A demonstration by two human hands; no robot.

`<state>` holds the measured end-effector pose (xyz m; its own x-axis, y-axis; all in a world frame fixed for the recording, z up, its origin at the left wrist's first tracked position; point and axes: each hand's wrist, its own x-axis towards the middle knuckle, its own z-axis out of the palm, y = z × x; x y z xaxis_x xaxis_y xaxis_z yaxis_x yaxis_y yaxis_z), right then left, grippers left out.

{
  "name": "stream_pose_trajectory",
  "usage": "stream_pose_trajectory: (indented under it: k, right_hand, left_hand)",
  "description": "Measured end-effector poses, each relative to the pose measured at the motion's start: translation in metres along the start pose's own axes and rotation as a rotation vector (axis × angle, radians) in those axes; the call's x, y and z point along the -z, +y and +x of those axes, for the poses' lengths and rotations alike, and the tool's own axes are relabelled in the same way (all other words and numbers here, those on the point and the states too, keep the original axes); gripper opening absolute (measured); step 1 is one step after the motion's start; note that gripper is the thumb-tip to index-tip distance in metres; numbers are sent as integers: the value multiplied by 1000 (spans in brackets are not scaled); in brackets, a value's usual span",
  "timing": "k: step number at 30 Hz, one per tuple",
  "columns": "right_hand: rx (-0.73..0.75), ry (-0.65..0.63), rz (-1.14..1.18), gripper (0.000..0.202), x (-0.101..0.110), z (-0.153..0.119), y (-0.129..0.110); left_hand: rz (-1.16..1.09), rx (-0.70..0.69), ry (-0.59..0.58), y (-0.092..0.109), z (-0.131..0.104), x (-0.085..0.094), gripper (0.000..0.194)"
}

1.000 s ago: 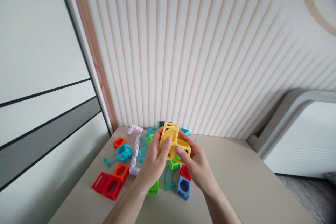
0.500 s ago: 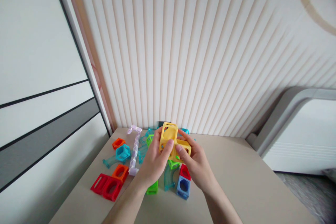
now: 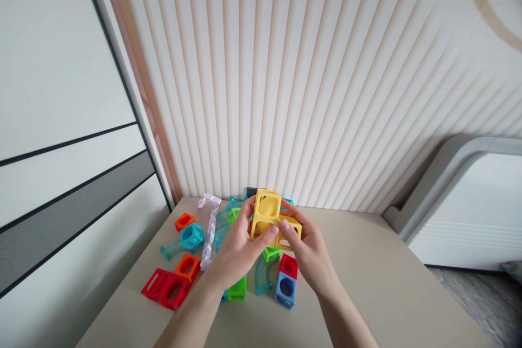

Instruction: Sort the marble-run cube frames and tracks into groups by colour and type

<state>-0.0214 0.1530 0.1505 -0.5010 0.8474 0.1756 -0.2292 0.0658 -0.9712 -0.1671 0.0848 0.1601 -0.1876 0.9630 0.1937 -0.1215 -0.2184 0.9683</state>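
Observation:
Both hands hold a piece made of joined yellow hollow cubes point(image 3: 268, 204) above the table, in the middle of the head view. The cubes form an L shape with rounded openings in their faces. My left hand point(image 3: 240, 247) grips the taller left part, its thumb across the lower front. My right hand point(image 3: 308, 242) is closed around the right cube, thumb pressed on its front. Beneath the hands lie a green block point(image 3: 237, 289), a clear teal curved track point(image 3: 263, 274) and a red cube point(image 3: 289, 266) against a blue cube point(image 3: 285, 289).
Red blocks point(image 3: 166, 287), an orange cube point(image 3: 188, 267), a light-blue cube point(image 3: 191, 236) and a smaller orange block point(image 3: 185, 221) lie on the left of the beige table point(image 3: 354, 261). A purple-and-white patterned strip point(image 3: 210, 234) stands nearby. Behind rises a ribbed wall point(image 3: 285, 92).
The yellow piece has turned a little in my hands and shifted slightly right, so its left front face shows more. Both hands stay on it.

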Motion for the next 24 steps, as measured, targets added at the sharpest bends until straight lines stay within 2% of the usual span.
stream_pose_trajectory:
  k: [10, 18, 24]
  right_hand:
    - [96, -28, -134, 57, 2, -3, -4]
    - [61, -53, -87, 46, -3, 2, 1]
    - [150, -103, -217, 42, -4, 2, 1]
  left_hand:
    - [-74, 31, -82, 6, 0, -2, 68]
    - [67, 8, -92, 5, -2, -1, 78]
    - [221, -1, -60, 4, 0, 13, 71]
